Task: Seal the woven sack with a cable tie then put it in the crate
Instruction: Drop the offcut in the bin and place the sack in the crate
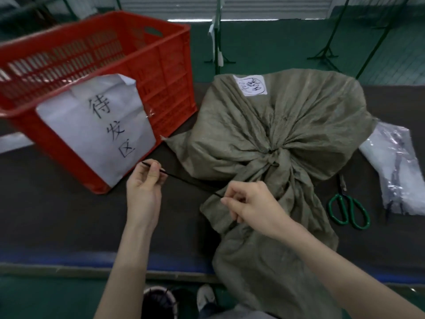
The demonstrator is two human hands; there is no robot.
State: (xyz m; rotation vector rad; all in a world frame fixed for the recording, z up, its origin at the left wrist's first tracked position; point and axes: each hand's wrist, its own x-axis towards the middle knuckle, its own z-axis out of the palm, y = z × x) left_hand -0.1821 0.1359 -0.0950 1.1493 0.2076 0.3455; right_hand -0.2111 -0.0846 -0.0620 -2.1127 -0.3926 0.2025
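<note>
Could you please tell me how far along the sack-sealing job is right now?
Done: the woven sack has its neck gathered. In hand: the left hand and right hand pinch the ends of a black cable tie, held straight, not yet around the neck. Left: cinch it, then lift the sack into the red crate beside it.

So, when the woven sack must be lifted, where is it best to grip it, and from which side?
Probably at the gathered neck of the woven sack, where the cloth bunches into one narrow waist that a hand can close round. Come from the near side, over the loose mouth cloth that trails toward the person; the body behind looks too broad to grasp.
</note>
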